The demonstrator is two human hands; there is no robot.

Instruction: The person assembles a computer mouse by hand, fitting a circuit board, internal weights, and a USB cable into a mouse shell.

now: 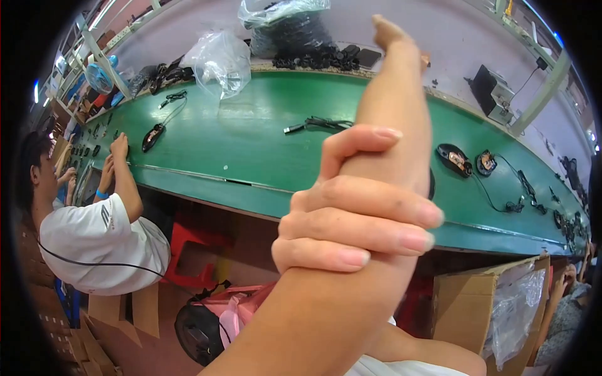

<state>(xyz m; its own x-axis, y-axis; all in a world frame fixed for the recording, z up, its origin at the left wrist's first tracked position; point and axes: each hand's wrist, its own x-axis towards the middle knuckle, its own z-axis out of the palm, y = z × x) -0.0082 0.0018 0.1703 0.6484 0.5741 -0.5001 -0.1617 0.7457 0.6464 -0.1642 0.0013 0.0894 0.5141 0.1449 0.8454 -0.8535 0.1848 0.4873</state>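
Note:
My left arm stretches from the lower edge over the green workbench (263,150). My left hand (390,34) is at its far end near the wall, small and foreshortened, with fingers held out and nothing seen in it. From beneath, my right hand (357,207) wraps its fingers round my left forearm (395,113); its thumb is hidden. A coiled black cable (321,124) lies behind and left of the forearm. To the right rest an opened computer mouse (454,159) and a round opened part (486,163) with cable attached.
Another opened mouse (152,136) lies toward the left, where a person in a white shirt (103,244) works. Clear plastic bags (219,62) and black parts line the back edge. Below the bench stand a cardboard box (464,304), a red stool (194,250) and a pink bag (251,301).

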